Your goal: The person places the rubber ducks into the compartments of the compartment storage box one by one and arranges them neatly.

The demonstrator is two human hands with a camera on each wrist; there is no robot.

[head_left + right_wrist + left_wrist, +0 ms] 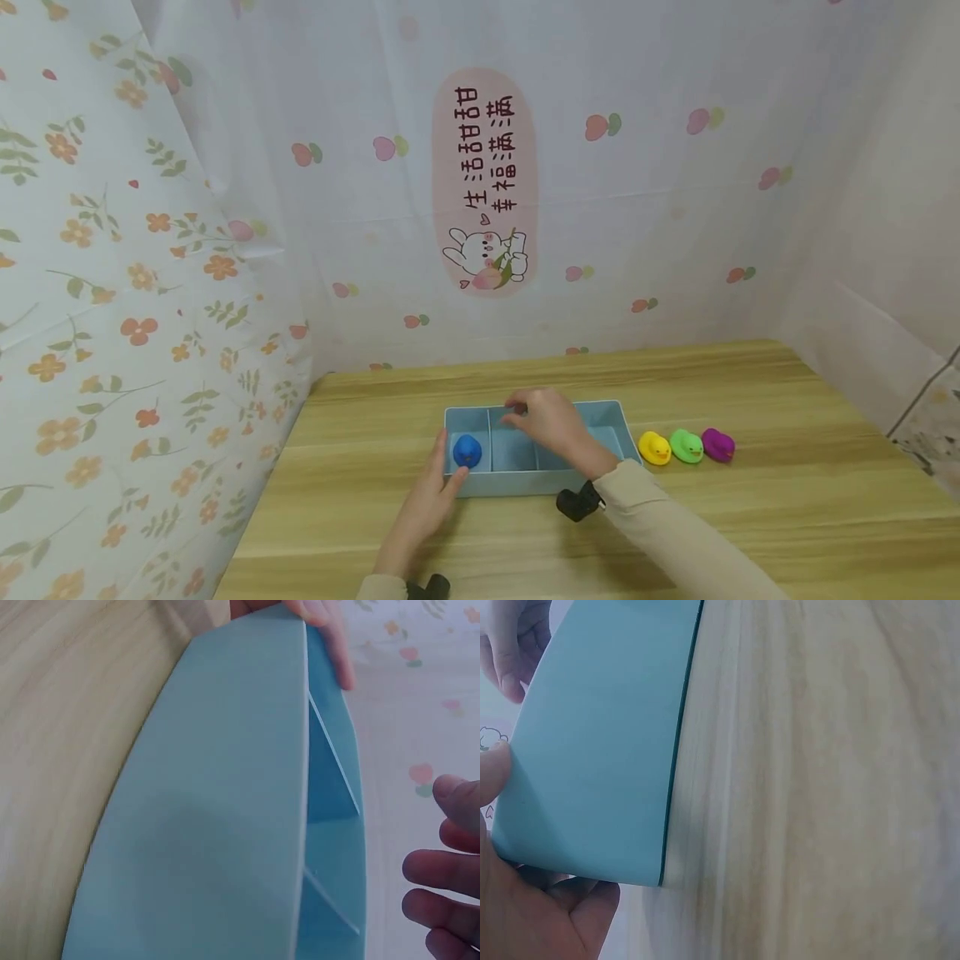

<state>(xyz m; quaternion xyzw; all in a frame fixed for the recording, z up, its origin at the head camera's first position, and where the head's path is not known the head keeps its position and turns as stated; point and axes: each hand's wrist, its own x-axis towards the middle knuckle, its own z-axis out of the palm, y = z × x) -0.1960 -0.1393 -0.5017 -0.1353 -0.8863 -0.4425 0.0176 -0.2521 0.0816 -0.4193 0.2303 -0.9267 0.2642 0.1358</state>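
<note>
A light blue box (510, 483) with dividers stands on the table. Its left compartment holds a blue toy duck (467, 451). My left hand (427, 504) grips the box's left end, thumb at the front rim and fingers around the side; the left wrist view shows those fingers against the box wall (600, 750). Above the middle of the box hovers my right hand (551, 423), its fingers loosely bent with nothing between them. In the right wrist view, the fingers (442, 870) are spread apart and clear of the box rim.
To the right of the box, a yellow duck (655, 448), a green duck (687, 446) and a purple duck (718, 445) sit in a row on the wooden table (787, 500). Printed cloth (360, 208) hangs behind the table and at both sides.
</note>
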